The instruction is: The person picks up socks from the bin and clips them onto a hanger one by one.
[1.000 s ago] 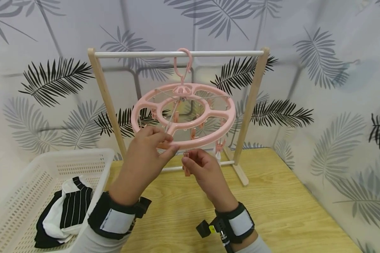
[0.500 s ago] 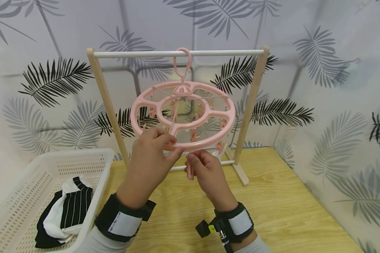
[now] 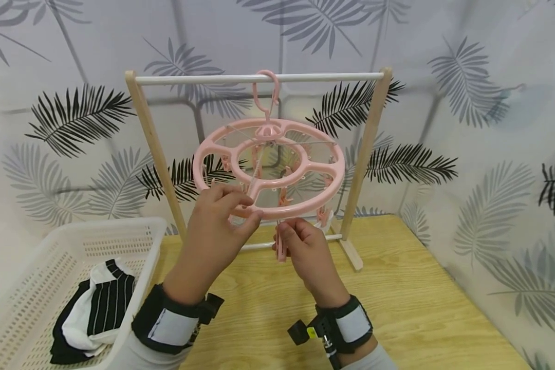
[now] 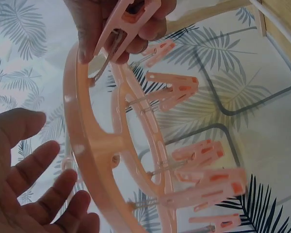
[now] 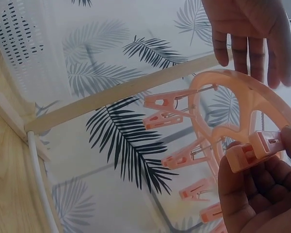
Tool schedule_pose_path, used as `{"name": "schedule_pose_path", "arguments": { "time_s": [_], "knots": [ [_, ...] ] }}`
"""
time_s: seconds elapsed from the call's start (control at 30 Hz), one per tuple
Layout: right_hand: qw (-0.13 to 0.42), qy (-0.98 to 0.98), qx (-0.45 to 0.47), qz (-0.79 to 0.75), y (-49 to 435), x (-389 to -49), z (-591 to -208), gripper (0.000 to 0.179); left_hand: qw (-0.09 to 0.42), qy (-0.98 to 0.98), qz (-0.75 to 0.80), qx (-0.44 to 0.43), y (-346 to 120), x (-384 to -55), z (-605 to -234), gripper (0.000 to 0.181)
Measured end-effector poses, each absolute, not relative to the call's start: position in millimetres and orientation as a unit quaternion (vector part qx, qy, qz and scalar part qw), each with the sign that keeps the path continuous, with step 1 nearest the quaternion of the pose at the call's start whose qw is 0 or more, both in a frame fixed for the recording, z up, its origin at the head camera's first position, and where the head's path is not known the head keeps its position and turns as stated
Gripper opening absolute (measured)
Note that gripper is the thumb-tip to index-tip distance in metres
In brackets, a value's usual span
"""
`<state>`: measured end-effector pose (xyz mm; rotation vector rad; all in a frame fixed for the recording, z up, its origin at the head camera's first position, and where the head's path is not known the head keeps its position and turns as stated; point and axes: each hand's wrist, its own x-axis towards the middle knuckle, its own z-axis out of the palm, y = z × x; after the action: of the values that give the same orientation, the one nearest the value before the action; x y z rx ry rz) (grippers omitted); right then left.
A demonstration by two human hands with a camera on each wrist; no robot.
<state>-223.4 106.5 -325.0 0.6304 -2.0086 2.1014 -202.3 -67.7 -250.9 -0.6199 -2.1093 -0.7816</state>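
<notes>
A pink round clip hanger (image 3: 284, 210) hangs by its hook from the rack's white bar. My left hand (image 3: 217, 221) is at the ring's near left edge. In the left wrist view its fingers (image 4: 31, 170) are spread and loosely bent beside the ring, holding nothing; contact is unclear. Below the front rim, my right hand (image 3: 305, 246) pinches a pink clothespin (image 3: 281, 247) between thumb and fingers. That clothespin (image 4: 128, 29) still dangles from the ring by a short link. More pink clothespins (image 5: 184, 155) hang around the ring. A white item (image 3: 325, 220), partly hidden, is at a right-hand clothespin.
The wooden rack (image 3: 367, 149) stands on the wood-grain table (image 3: 398, 288). At the left a white perforated basket (image 3: 150, 257) holds black and white folded clothing (image 3: 106, 303). A leaf-patterned curtain (image 3: 481, 154) hangs behind.
My right hand and the pinched clothespin have moved slightly right. My left hand went a little right along the ring, then back left. The ring swayed slightly.
</notes>
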Motion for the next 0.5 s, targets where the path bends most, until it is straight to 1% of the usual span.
{"name": "schedule_pose_path", "arguments": {
  "time_s": [0.1, 0.17, 0.23, 0.33, 0.43, 0.5],
  "knots": [
    [0.080, -0.677, 0.207, 0.702, 108, -223, -327, 0.031, 0.408, -0.816, -0.332, -0.240, -78, -203, -249, 0.018],
    [0.082, -0.682, 0.205, 0.697, 109, -224, -328, 0.031, 0.397, -0.814, -0.361, -0.220, -88, -204, -245, 0.016],
    [0.083, -0.685, 0.204, 0.694, 110, -224, -328, 0.032, 0.373, -0.818, -0.398, -0.183, -103, -205, -240, 0.018],
    [0.079, -0.690, 0.199, 0.691, 111, -223, -328, 0.032, 0.344, -0.823, -0.440, -0.109, -131, -208, -232, 0.024],
    [0.077, -0.695, 0.196, 0.688, 111, -223, -327, 0.033, 0.333, -0.826, -0.452, -0.048, -161, -215, -227, 0.033],
    [0.081, -0.695, 0.198, 0.686, 112, -224, -326, 0.033, 0.326, -0.835, -0.443, -0.023, -182, -223, -227, 0.037]
  ]
}}
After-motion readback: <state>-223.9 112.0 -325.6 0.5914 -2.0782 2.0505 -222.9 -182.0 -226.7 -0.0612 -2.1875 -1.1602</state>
